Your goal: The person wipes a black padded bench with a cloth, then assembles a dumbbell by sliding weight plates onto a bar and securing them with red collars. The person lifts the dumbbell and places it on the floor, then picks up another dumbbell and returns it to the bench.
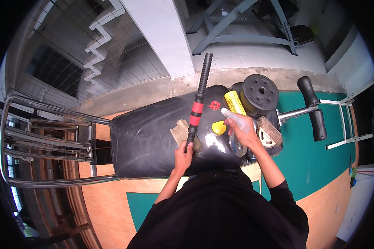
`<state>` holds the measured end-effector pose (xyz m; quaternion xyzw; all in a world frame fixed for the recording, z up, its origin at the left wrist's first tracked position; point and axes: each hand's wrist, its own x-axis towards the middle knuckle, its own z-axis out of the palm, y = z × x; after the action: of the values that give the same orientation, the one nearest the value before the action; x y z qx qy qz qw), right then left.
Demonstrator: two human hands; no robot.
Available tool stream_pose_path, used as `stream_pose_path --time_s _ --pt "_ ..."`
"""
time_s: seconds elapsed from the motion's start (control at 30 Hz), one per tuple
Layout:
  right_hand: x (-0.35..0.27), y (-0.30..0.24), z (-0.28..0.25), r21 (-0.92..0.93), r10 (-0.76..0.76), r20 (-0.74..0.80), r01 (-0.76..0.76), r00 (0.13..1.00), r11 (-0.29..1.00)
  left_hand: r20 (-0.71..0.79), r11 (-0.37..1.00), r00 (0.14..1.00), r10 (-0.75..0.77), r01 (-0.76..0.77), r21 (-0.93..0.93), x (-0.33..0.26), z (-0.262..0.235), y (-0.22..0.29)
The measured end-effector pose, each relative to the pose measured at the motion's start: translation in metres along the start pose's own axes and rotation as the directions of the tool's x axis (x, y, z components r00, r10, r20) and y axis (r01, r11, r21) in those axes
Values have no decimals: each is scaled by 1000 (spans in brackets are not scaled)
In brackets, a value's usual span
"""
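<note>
My left hand (183, 155) is closed around the lower end of a dumbbell bar (197, 108), black and threaded with red bands at its middle. The bar slants up and away over a black padded bench (145, 128). Beneath its lower part lies a tan cloth (180, 131). In my right hand (246, 133) is a clear spray bottle (236, 147), its whitish nozzle pointing toward the bar. A yellow lid (219, 128) sits left of that hand. Farther off are a red star-shaped collar nut (214, 105) and a yellow canister (235, 103).
Black weight plates (259, 93) are stacked at the bench's far right. A bristle brush (269, 135) rests beside my right wrist. Padded rollers (308, 97) stick out beyond the bench, and a metal frame (58, 182) stands at left. A white pillar (162, 33) rises behind.
</note>
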<state>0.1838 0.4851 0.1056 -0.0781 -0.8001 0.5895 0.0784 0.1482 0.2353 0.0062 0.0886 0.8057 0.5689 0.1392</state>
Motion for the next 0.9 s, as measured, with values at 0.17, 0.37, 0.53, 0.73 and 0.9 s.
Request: stream_pose_path --time_s 0.17,0.37,0.53,0.73,0.9 --pt "32 -15 -10 74 8 -230 10 973 997 -16 993 996 84 -83 85 3 -4 5" --pt "35 -26 -25 59 -31 -347 55 937 997 -18 980 985 173 -170 103 1 0 3" --pt "9 -29 -26 -73 50 -165 -62 985 995 -10 993 993 116 -115 33 -1 5 1" --pt "4 -27 -26 77 31 -185 -17 982 997 0 997 998 57 -57 -61 5 11 7" --pt "19 -31 -34 -44 -51 -317 39 947 998 30 993 999 39 -35 -113 7 14 13"
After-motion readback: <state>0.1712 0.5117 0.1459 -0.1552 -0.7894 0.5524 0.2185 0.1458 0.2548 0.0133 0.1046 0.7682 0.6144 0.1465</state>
